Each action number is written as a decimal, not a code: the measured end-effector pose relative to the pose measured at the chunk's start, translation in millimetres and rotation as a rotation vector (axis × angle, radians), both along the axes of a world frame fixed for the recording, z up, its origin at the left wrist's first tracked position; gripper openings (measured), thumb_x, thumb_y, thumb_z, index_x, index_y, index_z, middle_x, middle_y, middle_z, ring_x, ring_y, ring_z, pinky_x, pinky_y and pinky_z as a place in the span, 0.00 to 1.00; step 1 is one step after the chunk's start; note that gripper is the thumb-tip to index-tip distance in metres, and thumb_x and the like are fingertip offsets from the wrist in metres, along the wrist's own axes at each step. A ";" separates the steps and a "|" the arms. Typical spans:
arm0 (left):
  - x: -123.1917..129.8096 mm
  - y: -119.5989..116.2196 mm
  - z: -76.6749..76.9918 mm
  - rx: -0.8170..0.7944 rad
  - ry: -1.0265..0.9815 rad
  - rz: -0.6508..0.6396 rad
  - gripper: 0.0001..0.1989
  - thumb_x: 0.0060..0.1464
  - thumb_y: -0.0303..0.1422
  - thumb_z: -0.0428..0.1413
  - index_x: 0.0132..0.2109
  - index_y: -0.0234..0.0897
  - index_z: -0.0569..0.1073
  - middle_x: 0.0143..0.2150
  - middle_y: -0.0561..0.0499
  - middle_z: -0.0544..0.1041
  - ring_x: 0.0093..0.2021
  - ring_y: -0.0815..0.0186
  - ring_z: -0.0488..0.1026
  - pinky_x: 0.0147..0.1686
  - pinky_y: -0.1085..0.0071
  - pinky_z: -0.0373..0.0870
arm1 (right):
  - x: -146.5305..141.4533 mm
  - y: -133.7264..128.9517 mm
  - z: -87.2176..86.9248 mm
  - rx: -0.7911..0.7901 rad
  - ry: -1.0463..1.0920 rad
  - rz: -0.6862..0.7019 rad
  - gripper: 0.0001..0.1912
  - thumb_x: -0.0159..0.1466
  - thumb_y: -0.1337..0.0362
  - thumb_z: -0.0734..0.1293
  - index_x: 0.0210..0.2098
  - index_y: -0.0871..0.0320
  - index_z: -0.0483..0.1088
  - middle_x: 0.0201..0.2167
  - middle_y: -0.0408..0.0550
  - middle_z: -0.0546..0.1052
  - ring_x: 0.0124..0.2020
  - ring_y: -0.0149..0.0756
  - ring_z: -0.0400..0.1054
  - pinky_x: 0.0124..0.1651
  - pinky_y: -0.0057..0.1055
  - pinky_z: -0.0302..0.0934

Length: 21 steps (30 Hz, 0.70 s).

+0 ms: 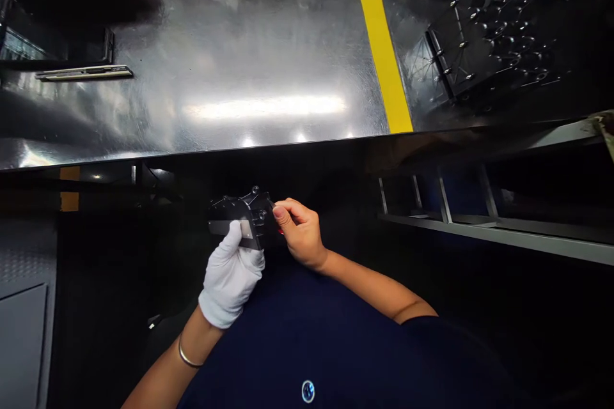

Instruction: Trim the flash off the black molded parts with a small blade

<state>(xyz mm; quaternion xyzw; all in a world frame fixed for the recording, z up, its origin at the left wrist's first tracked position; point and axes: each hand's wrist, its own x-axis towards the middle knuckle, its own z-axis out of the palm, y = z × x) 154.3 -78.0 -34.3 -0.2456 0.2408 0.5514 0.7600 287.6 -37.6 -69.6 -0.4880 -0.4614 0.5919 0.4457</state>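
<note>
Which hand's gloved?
The left hand is the gloved one, in white fabric, gripping the black plastic part; the right hand is bare.

Open dark gap ahead of the fingers, up to the steel table edge (192, 154). Right of the bare right hand (300, 233), free room until the grey metal shelf rail (480, 225). Black plastic part (244, 217) blocks between it and the white-gloved left hand (231, 275); navy shirt (307, 332) close behind.
</note>
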 end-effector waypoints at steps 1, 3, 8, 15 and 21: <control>1.3 0.1 0.9 0.008 -0.024 -0.005 0.39 0.68 0.32 0.23 0.38 0.34 0.81 0.34 0.45 0.84 0.38 0.71 0.81 0.41 0.80 0.75 | -1.0 -1.7 -1.4 -0.002 0.003 -0.042 0.24 0.62 0.43 0.63 0.31 0.59 0.73 0.24 0.42 0.66 0.25 0.27 0.60 0.29 0.27 0.58; 2.1 0.6 2.5 0.018 -0.050 -0.014 0.40 0.68 0.33 0.22 0.37 0.33 0.81 0.33 0.45 0.84 0.37 0.71 0.82 0.40 0.81 0.75 | 0.9 -1.8 -2.8 0.007 -0.003 -0.065 0.24 0.64 0.44 0.62 0.33 0.59 0.74 0.24 0.42 0.67 0.25 0.27 0.60 0.29 0.27 0.59; -2.3 2.6 7.6 0.012 -0.001 0.012 0.41 0.68 0.32 0.22 0.37 0.31 0.81 0.34 0.44 0.84 0.37 0.71 0.82 0.42 0.80 0.74 | 22.5 9.8 0.9 0.340 -0.131 0.186 0.19 0.67 0.52 0.61 0.33 0.60 0.75 0.24 0.45 0.71 0.25 0.27 0.63 0.28 0.27 0.61; -8.6 -5.6 6.4 0.008 0.017 -0.024 0.33 0.69 0.31 0.28 0.49 0.31 0.79 0.45 0.40 0.82 0.47 0.67 0.79 0.51 0.77 0.71 | 38.1 18.2 9.0 0.670 -0.242 0.235 0.14 0.68 0.61 0.63 0.33 0.62 0.76 0.21 0.46 0.73 0.21 0.26 0.62 0.23 0.25 0.59; -16.8 -14.5 -2.6 0.001 -0.011 -0.009 0.27 0.69 0.32 0.32 0.60 0.36 0.71 0.49 0.43 0.81 0.51 0.68 0.77 0.54 0.77 0.68 | 41.1 18.4 10.3 0.708 -0.257 0.231 0.14 0.68 0.62 0.63 0.33 0.64 0.77 0.20 0.47 0.74 0.20 0.26 0.62 0.23 0.24 0.59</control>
